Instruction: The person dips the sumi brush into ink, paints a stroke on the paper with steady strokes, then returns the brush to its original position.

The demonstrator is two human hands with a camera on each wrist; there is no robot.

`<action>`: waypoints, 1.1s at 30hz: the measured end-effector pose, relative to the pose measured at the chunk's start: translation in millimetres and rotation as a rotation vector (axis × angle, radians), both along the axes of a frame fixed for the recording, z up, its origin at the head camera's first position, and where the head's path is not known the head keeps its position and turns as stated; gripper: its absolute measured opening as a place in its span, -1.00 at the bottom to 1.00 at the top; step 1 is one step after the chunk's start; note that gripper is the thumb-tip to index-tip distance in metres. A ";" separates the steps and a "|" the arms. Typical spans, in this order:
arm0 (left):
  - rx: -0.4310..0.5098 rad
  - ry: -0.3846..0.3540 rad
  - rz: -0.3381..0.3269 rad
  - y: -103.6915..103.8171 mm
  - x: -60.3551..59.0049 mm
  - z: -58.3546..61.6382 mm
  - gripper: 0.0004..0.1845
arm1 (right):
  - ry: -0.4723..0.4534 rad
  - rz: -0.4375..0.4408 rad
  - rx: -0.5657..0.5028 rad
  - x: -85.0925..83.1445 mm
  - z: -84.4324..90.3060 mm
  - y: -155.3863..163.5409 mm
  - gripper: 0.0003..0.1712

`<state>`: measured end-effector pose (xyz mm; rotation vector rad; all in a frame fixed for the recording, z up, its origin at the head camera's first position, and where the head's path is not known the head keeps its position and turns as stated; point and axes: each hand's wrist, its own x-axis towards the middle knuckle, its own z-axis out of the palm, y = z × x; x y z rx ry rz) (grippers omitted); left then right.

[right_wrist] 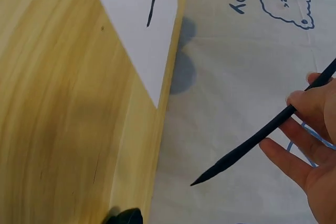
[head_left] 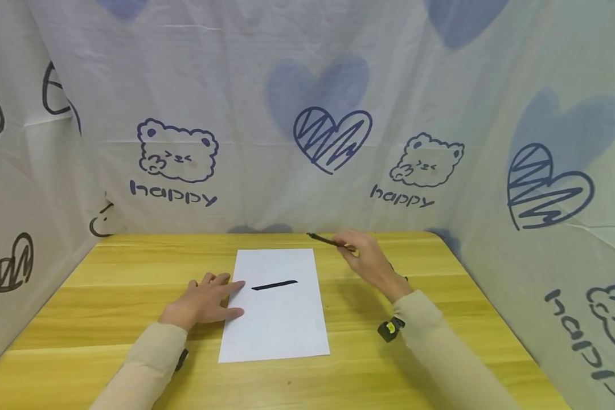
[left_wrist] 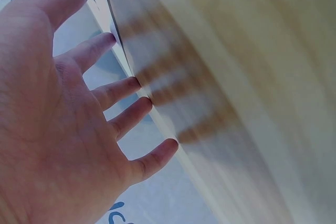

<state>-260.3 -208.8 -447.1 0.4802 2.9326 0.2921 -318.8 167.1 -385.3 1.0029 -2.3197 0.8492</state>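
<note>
My right hand pinches the brush above the table's far edge, its dark tip pointing left, beyond the paper. My left hand lies flat, fingers straight, on the paper's left edge beside the black stroke.

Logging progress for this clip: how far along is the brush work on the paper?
Done: one black horizontal stroke sits on the white paper sheet. In hand: the right hand holds the ink brush lifted off the sheet, beyond its far right corner, while the left hand rests flat on the paper's left edge. Left: the rest of the sheet is blank, so further strokes look possible.
</note>
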 end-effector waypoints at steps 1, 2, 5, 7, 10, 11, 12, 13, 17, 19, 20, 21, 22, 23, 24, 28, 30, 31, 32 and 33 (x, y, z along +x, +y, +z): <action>0.000 0.002 -0.001 -0.3 0.0 -0.1 -0.20 | 0.026 0.002 0.013 -0.1 -0.6 2.2 -0.77; -0.001 0.002 -0.001 -0.7 0.0 -0.4 -0.20 | 0.048 0.001 0.026 -0.3 -1.4 4.3 -0.77; -0.003 0.001 -0.002 -1.0 0.0 -0.9 -0.20 | 0.115 -0.015 0.078 -0.6 -5.0 11.8 -0.75; -0.004 0.001 -0.002 -0.8 0.1 -0.8 -0.20 | 0.143 -0.028 0.107 0.0 -7.1 16.8 -0.75; -0.007 0.002 -0.001 -0.5 0.2 -0.7 -0.20 | 0.180 -0.035 0.151 1.0 -10.2 24.4 -0.77; -0.008 0.003 -0.001 -0.4 0.3 -0.4 -0.20 | 0.192 -0.032 0.163 1.5 -10.8 26.6 -0.78; -0.009 0.005 -0.003 -0.2 0.8 0.5 -0.19 | 0.206 -0.029 0.175 2.1 -11.7 29.0 -0.79; -0.009 0.005 -0.003 -0.1 1.2 1.1 -0.19 | 0.222 -0.023 0.185 2.2 -13.0 31.4 -0.79; -0.009 0.006 -0.009 -0.3 1.4 2.7 -0.18 | 0.276 0.003 0.232 3.0 -18.3 40.8 -0.81; -0.006 0.003 -0.007 -0.7 0.9 2.1 -0.19 | 0.296 0.008 0.256 3.2 -21.6 45.7 -0.81; -0.006 0.002 -0.007 -0.9 0.5 1.7 -0.19 | 0.302 0.007 0.268 3.7 -23.0 47.9 -0.80; -0.005 0.000 -0.005 -0.9 0.5 1.4 -0.19 | 0.306 0.006 0.280 4.1 -24.6 50.1 -0.79; -0.004 -0.002 -0.003 -1.0 0.5 1.1 -0.19 | 0.309 0.010 0.287 4.3 -26.1 52.3 -0.78; -0.002 -0.005 0.000 -0.8 0.7 1.1 -0.19 | 0.313 0.013 0.294 4.5 -27.5 54.4 -0.77; -0.005 -0.002 -0.004 -1.0 0.6 1.2 -0.19 | 0.317 0.015 0.302 4.7 -29.0 56.5 -0.76; -0.006 0.001 -0.008 -0.6 1.5 2.9 -0.19 | 0.320 0.032 0.335 5.6 -33.8 64.1 -0.71; -0.006 0.002 -0.011 -0.4 2.1 3.9 -0.19 | 0.322 0.033 0.356 6.5 -35.7 67.3 -0.71; -0.003 -0.003 -0.007 0.0 2.3 4.2 -0.19 | 0.321 0.032 0.364 6.9 -36.6 68.8 -0.71; -0.005 -0.003 -0.009 0.2 2.2 4.1 -0.19 | 0.319 0.030 0.373 7.3 -37.5 70.3 -0.71; -0.004 -0.004 -0.008 0.3 2.2 4.1 -0.19 | 0.318 0.026 0.383 7.8 -38.4 71.8 -0.70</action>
